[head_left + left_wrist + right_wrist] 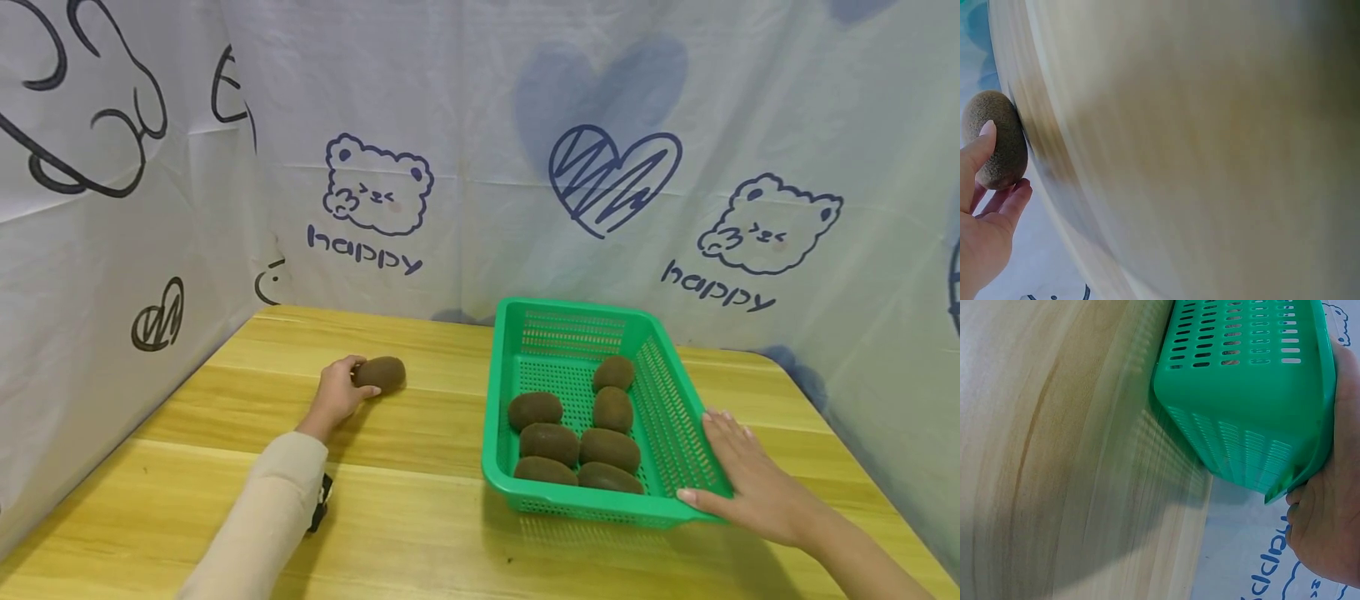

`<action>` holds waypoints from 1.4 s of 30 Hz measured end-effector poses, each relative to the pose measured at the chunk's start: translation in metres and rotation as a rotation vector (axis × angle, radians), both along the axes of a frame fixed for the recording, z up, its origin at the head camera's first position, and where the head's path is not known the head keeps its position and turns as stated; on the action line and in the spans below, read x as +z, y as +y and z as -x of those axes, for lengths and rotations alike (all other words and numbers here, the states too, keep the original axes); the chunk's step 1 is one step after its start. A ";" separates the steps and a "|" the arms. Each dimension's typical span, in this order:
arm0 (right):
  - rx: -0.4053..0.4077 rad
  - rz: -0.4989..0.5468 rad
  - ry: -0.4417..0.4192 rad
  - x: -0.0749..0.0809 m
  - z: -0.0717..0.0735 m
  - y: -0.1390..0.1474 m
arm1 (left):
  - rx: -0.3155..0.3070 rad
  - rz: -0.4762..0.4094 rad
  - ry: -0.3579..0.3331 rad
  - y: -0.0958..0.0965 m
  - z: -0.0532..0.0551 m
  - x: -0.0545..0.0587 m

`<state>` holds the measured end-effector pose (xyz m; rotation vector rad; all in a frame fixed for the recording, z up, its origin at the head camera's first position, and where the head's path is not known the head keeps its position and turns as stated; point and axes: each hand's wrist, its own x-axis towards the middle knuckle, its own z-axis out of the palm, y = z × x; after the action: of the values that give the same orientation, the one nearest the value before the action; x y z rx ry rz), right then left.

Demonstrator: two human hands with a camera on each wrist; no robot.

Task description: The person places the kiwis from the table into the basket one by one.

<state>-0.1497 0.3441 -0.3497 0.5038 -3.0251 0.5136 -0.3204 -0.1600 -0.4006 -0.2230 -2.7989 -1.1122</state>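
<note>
On the left side of the table, my left hand [339, 396] holds a brown, fuzzy kiwi [384, 375] between thumb and fingers. The left wrist view shows the thumb across the side of this kiwi [999, 140] and the fingertips under its end, close to the tabletop. My right hand [761, 492] grips the near right corner of a green plastic basket [491, 417], with the thumb on the near rim and the fingers along the right rim. Inside the basket lie several kiwis, among them one kiwi [536, 411] at the left and one kiwi [614, 374] farthest back.
The wooden table [420, 508] has a light yellow grain. White cloth [465, 108] with drawn bears and hearts hangs behind the table and along its sides. A small black object [321, 504] shows beside the left sleeve.
</note>
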 end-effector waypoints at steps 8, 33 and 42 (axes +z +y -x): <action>-0.004 0.008 -0.008 0.000 0.000 0.000 | -0.007 -0.028 0.015 0.001 -0.002 0.001; -0.009 0.018 -0.015 -0.001 0.000 0.000 | -0.050 -0.141 0.053 0.013 -0.016 0.020; -0.009 0.028 -0.013 -0.001 0.001 0.000 | -0.086 -0.151 0.072 0.023 -0.020 0.033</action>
<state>-0.1507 0.3437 -0.3506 0.4878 -3.0264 0.5598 -0.3006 -0.1374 -0.3672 -0.3640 -2.6501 -1.3000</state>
